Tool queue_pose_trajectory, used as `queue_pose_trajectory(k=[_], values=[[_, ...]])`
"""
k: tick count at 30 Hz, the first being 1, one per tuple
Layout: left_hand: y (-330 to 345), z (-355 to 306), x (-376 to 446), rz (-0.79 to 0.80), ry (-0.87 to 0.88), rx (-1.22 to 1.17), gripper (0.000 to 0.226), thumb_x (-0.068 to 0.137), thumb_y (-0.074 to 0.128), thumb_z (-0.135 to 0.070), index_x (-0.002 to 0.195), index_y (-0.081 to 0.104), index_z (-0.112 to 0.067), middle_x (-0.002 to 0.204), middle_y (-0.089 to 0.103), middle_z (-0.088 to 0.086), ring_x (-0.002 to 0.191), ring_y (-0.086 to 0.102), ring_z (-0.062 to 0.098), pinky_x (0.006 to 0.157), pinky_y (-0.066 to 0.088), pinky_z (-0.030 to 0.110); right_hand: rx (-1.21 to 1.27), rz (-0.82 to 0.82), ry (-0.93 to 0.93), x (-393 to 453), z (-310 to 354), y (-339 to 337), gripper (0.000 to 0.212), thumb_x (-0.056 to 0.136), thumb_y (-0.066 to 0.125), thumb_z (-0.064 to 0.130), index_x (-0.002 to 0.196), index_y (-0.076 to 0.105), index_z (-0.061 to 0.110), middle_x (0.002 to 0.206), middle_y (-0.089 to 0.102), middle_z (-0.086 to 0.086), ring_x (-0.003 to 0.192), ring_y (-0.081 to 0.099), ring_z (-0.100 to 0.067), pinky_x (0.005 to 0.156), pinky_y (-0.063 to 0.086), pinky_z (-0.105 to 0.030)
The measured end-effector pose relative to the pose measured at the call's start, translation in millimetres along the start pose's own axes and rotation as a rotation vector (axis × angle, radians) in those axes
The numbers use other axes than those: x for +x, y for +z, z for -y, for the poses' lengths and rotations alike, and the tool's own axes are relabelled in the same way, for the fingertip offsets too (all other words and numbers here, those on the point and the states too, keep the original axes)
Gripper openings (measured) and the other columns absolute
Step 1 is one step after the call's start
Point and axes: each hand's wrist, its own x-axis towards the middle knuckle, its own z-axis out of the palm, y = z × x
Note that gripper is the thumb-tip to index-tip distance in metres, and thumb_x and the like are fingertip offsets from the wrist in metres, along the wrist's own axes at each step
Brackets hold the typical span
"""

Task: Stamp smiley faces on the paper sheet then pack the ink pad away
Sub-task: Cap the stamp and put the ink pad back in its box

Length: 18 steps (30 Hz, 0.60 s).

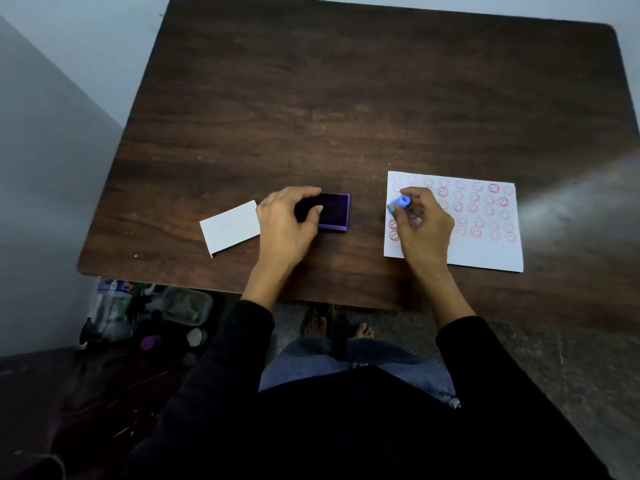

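Resting on a dark wood-grain table (346,98), the white paper sheet (485,251) lies at the right near the front edge, covered with rows of red smiley-face prints; no lettering can be read on it or anywhere else in view. The right hand (424,226) sits over the sheet's left part, fingers curled shut around a small blue stamp (401,201), whose top pokes out above the knuckles; whether its face touches the paper cannot be told. Well to the left of the sheet, the purple ink pad (334,211) sits open on the table, its dark inked surface showing. The left hand (287,220) grips the pad's left end, thumb on the near side and fingers arched over the far side. Just beside that hand, farther left, lies a blank white card box (230,227), flat on the wood.
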Motion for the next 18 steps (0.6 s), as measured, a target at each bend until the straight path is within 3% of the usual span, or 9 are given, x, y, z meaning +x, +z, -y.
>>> queue_pose_trajectory(k=[6, 11, 15, 18], values=[[-4, 1, -1, 0.007, -0.013, -0.001, 0.026, 0.081, 0.066, -0.015, 0.107, 0.069, -0.016, 0.11, 0.07, 0.004, 0.105, 0.06, 0.023, 0.097, 0.043, 0.043, 0.059, 0.037, -0.023, -1, 14, 8, 0.018, 0.082, 0.068, 0.015, 0.1, 0.063, 0.016, 0.096, 0.063, 0.011, 0.088, 0.058, -0.001, 0.08, 0.044, -0.017], [-8, 1, -3, 0.002, -0.037, -0.009, 0.029, 0.082, 0.066, -0.015, 0.111, 0.067, -0.014, 0.112, 0.069, 0.007, 0.106, 0.059, 0.025, 0.098, 0.043, 0.044, -0.001, 0.174, -0.059, -3, 20, 17, 0.021, 0.083, 0.065, 0.012, 0.104, 0.063, 0.016, 0.102, 0.069, 0.0, 0.091, 0.06, -0.011, 0.076, 0.038, -0.016], [-12, 5, -5, -0.016, -0.038, -0.011, 0.031, 0.083, 0.065, -0.017, 0.114, 0.065, -0.014, 0.115, 0.068, 0.006, 0.108, 0.058, 0.024, 0.098, 0.044, 0.045, -0.042, 0.187, -0.033, -3, 19, 17, 0.022, 0.085, 0.063, 0.01, 0.106, 0.062, 0.015, 0.105, 0.069, -0.003, 0.095, 0.062, -0.019, 0.077, 0.037, -0.019], [-15, 10, -6, -0.068, -0.035, -0.027, 0.034, 0.083, 0.065, -0.016, 0.117, 0.062, -0.012, 0.116, 0.066, 0.008, 0.11, 0.059, 0.024, 0.099, 0.045, 0.044, -0.046, 0.205, -0.023, -3, 22, 16, 0.035, 0.081, 0.066, 0.009, 0.114, 0.059, 0.015, 0.114, 0.066, -0.004, 0.106, 0.058, -0.021, 0.088, 0.038, -0.023]])
